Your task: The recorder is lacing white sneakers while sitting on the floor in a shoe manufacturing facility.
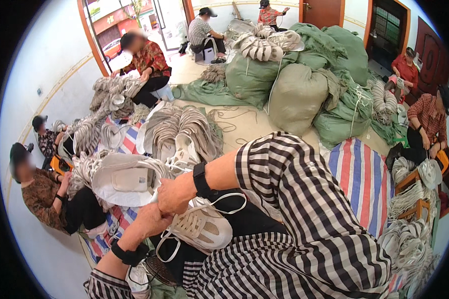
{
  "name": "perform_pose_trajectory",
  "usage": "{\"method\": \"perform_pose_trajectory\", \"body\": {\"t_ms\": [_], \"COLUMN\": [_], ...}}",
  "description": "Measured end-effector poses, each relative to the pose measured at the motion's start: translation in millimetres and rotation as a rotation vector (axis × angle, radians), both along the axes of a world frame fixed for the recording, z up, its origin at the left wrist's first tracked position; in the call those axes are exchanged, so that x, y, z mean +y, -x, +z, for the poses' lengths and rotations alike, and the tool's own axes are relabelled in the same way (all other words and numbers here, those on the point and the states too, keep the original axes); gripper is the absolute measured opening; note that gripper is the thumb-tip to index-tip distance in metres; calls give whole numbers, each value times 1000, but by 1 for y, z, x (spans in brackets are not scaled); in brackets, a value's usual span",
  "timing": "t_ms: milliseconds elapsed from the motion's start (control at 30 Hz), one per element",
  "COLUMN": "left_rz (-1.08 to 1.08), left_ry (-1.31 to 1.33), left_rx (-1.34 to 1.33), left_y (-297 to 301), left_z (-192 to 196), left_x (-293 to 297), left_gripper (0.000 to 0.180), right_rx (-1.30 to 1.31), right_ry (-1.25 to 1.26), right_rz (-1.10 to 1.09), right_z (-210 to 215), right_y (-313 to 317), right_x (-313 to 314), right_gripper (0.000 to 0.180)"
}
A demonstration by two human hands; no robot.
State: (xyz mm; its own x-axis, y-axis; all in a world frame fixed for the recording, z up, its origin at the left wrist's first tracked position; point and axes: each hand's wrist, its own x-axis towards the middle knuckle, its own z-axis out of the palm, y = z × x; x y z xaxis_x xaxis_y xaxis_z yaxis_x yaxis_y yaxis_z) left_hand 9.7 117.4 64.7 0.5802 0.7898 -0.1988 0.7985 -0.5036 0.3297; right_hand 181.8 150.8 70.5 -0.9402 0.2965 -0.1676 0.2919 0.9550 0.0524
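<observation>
Both my hands meet over my lap, fingers closed together. My left hand (pixel 149 220) is below and my right hand (pixel 177 193) just above it, the two touching. Whatever they pinch between them is too small and covered to make out. Right below them a white and beige shoe upper (pixel 200 225) rests on my lap, its front crossed with laces. A loose white lace (pixel 238 205) loops out to its right, and another loop hangs at its left. Beyond my hands, a large pale shoe upper (pixel 119 180) shows its inside, at the near end of a stacked row.
Bundles of nested shoe uppers (pixel 177 127) lie ahead of me on a striped sheet (pixel 359 174). Large green sacks (pixel 299 97) are piled at the centre back. Several people (pixel 152 60) sit around the room with more bundles. Loose cords (pixel 229 117) lie on the floor.
</observation>
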Motion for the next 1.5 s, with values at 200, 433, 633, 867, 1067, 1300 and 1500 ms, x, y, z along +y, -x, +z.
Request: {"method": "perform_pose_trajectory", "body": {"t_ms": [200, 433, 633, 867, 1067, 1300, 1500], "left_rz": [42, -18, -646, -621, -451, 490, 297], "left_ry": [189, -224, -458, 347, -614, -221, -290], "left_rx": [-135, -487, -524, -879, -803, -845, -686], "left_y": [4, -18, -63, -89, -62, 37, 33], "left_z": [-2, -7, 9, 46, 67, 30, -23], "left_x": [-2, -43, -133, -185, -118, -11, -57], "left_gripper": [14, 9, 12, 17, 7, 25, 18], "right_rx": [263, 787, 622, 803, 969, 909, 936], "right_ry": [251, 704, 214, 947, 843, 698, 730], "right_rz": [-360, -459, -250, 406, -331, -610, -133], "right_z": [-22, -49, -19, 45, 32, -6, -8], "right_y": [0, -5, 9, 100, 24, -107, -100], "right_x": [12, 31, 9, -90, -19, -75, -132], "right_gripper": [30, 21, 23, 18, 20, 9, 22]}}
